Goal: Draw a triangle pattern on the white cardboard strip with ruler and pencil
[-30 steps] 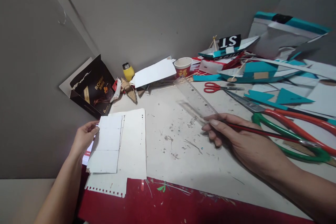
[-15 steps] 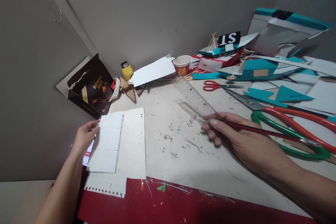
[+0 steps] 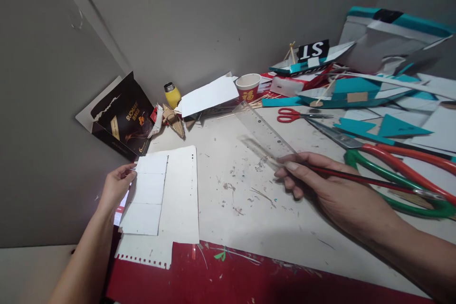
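Note:
On the left, my left hand [image 3: 118,184] pinches the left edge of a white card [image 3: 147,190] marked with drawn lines. The card lies over a larger sheet of notebook paper [image 3: 183,199] with a perforated lower edge and a few dots near its right side. Raised above the table, my right hand [image 3: 313,175] is closed on a clear plastic ruler [image 3: 265,128], which points up and to the left. A dark red pencil or pen [image 3: 359,178] is held in the same hand, running back toward the wrist.
Large shears [image 3: 377,147] and small red scissors [image 3: 289,115] lie at the right, among teal paper pieces and model boats [image 3: 313,57]. Along the back stand a paper cup [image 3: 248,86], a yellow bottle [image 3: 172,96] and a dark box [image 3: 124,114]. Scraps litter the white tabletop [image 3: 228,166].
Almost nothing differs. The view has shifted very slightly, and both hands keep the same hold on the card, ruler and pencil or pen.

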Available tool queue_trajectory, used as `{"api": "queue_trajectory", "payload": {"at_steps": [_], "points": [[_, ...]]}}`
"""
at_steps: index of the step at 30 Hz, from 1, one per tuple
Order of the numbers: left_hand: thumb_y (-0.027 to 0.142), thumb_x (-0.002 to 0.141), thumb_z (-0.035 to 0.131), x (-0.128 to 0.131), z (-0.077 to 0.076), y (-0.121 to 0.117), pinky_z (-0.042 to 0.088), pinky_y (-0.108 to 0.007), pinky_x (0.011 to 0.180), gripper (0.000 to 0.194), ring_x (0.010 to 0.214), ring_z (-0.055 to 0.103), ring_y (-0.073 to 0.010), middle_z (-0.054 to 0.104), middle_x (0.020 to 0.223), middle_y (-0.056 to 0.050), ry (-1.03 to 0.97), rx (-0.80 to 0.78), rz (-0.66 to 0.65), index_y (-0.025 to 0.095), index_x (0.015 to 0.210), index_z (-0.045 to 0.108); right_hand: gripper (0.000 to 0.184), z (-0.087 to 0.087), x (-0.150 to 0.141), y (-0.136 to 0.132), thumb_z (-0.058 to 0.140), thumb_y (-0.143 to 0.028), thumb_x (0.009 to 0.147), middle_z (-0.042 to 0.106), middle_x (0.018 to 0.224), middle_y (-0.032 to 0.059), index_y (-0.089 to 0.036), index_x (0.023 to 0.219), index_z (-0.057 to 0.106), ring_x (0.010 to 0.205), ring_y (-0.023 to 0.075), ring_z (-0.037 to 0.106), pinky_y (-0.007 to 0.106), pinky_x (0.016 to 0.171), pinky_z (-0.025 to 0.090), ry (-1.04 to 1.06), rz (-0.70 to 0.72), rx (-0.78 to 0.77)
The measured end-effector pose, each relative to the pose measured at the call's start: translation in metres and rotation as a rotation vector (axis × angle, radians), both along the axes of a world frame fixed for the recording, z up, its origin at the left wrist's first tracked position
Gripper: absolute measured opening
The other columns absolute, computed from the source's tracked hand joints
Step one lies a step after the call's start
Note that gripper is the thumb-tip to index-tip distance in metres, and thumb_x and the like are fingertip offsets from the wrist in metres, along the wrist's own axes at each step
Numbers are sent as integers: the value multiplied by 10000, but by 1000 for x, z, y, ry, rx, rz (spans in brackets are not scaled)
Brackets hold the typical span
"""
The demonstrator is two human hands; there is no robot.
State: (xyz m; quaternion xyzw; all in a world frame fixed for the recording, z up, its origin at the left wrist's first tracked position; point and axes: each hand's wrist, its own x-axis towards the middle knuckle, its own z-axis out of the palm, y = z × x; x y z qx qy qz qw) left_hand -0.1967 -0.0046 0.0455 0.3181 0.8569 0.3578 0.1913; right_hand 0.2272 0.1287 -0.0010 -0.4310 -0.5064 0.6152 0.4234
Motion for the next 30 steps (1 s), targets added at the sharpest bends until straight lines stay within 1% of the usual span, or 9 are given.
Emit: {"api": "queue_trajectory", "payload": {"at_steps": [5, 7, 9, 11, 14, 17, 22, 26, 30], "points": [[347, 950, 610, 4, 6, -2, 551, -457, 871, 351, 1055, 632, -243, 601, 1265, -99, -83, 47, 11, 174, 1253, 577, 372, 2, -1, 0, 761, -507, 760, 721, 796, 58, -182, 913, 665, 578, 103, 567, 189, 499, 460, 1, -2, -9], [348, 937, 629, 9, 13, -5, 565, -410, 810, 338, 972, 650, -219, 631, 1189, -88, -141, 82, 6, 164, 1218, 596, 398, 3, -2, 0, 763, -529, 746, 721, 790, 59, -180, 910, 664, 571, 104, 566, 191, 496, 462, -4, -7, -7], [379, 843, 734, 18, 19, -8, 548, -308, 664, 412, 790, 642, -170, 665, 1019, -56, -208, 130, -6, 153, 1172, 629, 406, 3, -2, 0, 762, -536, 743, 720, 791, 59, -179, 910, 665, 565, 102, 562, 192, 496, 463, -6, -10, -1], [415, 670, 861, 32, 25, -9, 468, -232, 536, 589, 640, 583, -123, 657, 865, -12, -282, 182, -30, 159, 1158, 652, 398, 3, -2, 0, 764, -526, 745, 717, 792, 57, -179, 913, 667, 569, 103, 563, 192, 494, 461, 5, -11, -4], [428, 588, 896, 66, 25, -5, 415, -196, 510, 658, 589, 545, -86, 631, 798, 31, -391, 238, -87, 199, 1158, 661, 385, 0, -2, 0, 766, -507, 751, 713, 793, 53, -180, 929, 667, 573, 103, 567, 194, 492, 456, 34, -3, -18], [348, 596, 890, 110, 18, 6, 383, -176, 480, 581, 554, 501, -60, 593, 765, 50, -489, 241, -171, 202, 1116, 676, 377, -1, -1, 0, 760, -504, 757, 711, 799, 47, -188, 938, 663, 571, 104, 567, 198, 488, 455, 58, -2, -13], [252, 677, 789, 176, -3, 29, 462, -225, 480, 485, 596, 537, -111, 578, 757, 25, -636, 210, -332, 185, 1129, 626, 320, 2, 1, -2, 748, -476, 791, 713, 814, 46, -202, 934, 668, 590, 116, 566, 210, 495, 462, 49, -44, -11], [184, 733, 708, 201, -21, 41, 502, -240, 496, 437, 623, 540, -119, 552, 769, 23, -680, 206, -398, 191, 1144, 561, 325, 5, 3, -4, 736, -505, 794, 704, 802, 43, -206, 905, 675, 584, 125, 560, 222, 484, 460, 23, -92, 36], [154, 764, 670, 208, -30, 48, 525, -249, 520, 417, 600, 535, -101, 532, 785, 34, -682, 195, -440, 197, 1153, 526, 354, 7, 4, -6, 730, -534, 787, 703, 794, 39, -211, 919, 674, 575, 124, 564, 222, 484, 467, -14, -94, 61]]}}
